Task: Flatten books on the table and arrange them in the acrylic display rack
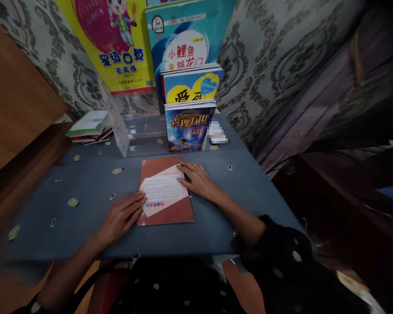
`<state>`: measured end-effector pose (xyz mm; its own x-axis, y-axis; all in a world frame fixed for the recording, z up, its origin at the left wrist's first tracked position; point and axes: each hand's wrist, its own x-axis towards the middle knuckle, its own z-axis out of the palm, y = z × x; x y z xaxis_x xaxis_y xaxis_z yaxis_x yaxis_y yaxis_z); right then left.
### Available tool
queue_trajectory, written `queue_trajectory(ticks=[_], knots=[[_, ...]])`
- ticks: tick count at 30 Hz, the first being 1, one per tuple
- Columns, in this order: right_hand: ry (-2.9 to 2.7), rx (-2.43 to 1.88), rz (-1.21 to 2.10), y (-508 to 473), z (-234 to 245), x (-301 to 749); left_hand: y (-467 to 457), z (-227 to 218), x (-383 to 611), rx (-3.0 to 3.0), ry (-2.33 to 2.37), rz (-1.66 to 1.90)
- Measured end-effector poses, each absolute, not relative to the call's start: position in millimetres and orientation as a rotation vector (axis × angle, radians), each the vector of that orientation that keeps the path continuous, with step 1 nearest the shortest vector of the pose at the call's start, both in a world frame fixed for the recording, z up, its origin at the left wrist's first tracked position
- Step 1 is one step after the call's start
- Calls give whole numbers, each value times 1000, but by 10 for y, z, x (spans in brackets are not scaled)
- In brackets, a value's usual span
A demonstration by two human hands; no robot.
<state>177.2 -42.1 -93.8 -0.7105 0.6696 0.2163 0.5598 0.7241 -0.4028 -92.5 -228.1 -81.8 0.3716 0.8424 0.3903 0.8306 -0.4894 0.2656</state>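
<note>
A thin brown book [180, 214] with a pale printed panel lies flat on the blue tablecloth, its print upside down to me. The fingers of my left hand [121, 216] are stretched out and touch its left edge; this hand is slightly blurred. On the upper right part of the cover rests my right hand [198, 179], fingers extended and a little apart. Neither hand wraps around anything. Just beyond the brown book stands a dark blue book [190, 126] with a gold title, at the front of a row in a clear rack.
The clear acrylic rack [118, 126] holds upright books, including a blue and yellow book [193, 87]. Behind are a teal book [183, 35] and a yellow workbook [118, 56]. Stacked books [89, 124] lie at the back left. A pixelated object [217, 132] sits right of the rack.
</note>
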Motion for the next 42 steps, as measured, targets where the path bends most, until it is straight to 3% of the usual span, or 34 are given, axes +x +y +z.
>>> queue_trajectory(ticks=[11, 23, 33, 42], knots=[[-2576, -953, 434, -409, -981, 1770, -2783, -703, -731, 2638, 1545, 692], [-2569, -971, 404, -500, -910, 1751, -2709, -700, -726, 2590, 1525, 811], [-2633, -972, 218, -750, -759, 1416, -1685, -832, -956, 2369, 2041, 589], [-2577, -1018, 217, -858, -941, 1217, -1117, -1096, -881, 2293, 2226, 389]])
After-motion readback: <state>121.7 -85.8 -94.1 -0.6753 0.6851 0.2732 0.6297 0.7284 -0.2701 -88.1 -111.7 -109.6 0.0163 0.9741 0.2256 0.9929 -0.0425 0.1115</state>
